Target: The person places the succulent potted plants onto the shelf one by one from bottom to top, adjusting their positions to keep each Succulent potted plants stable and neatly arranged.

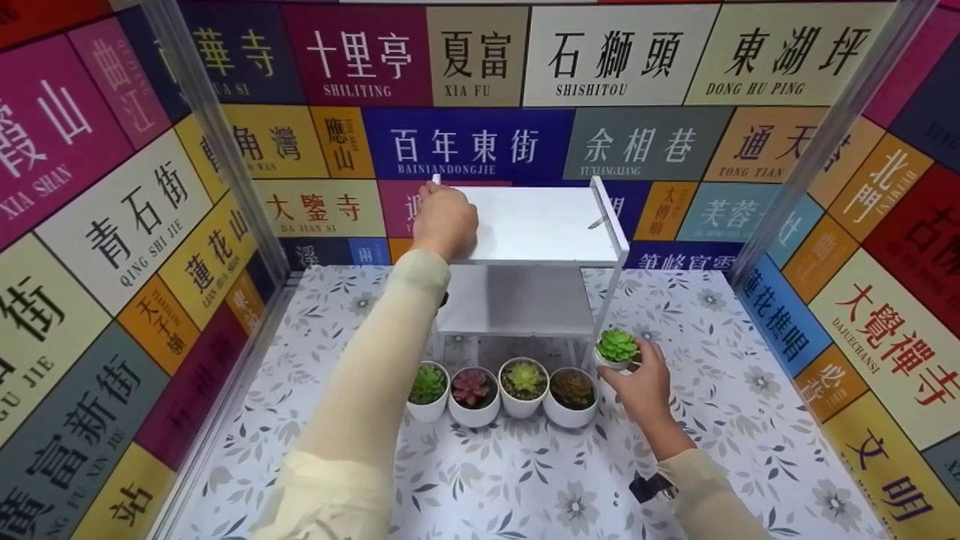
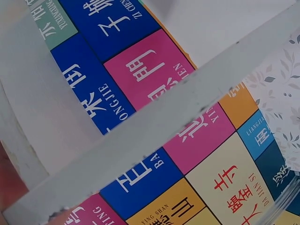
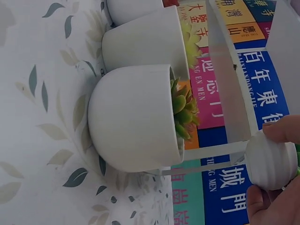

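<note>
Five succulents [image 1: 524,378] (one in fingers [image 1: 654,363]), one shelf [image 1: 536,225]

bright green succulent [image 1: 617,345] in a white pot [image 3: 268,161], green, dusky red, yellow-green and brown succulents [image 1: 472,386] in white pots [image 1: 523,409], white shelf [image 1: 536,225], white bench [image 1: 525,495] with grey floral pattern, multicoloured block-patterned walls [image 1: 622,45], cream sleeves [image 1: 360,382]
</note>
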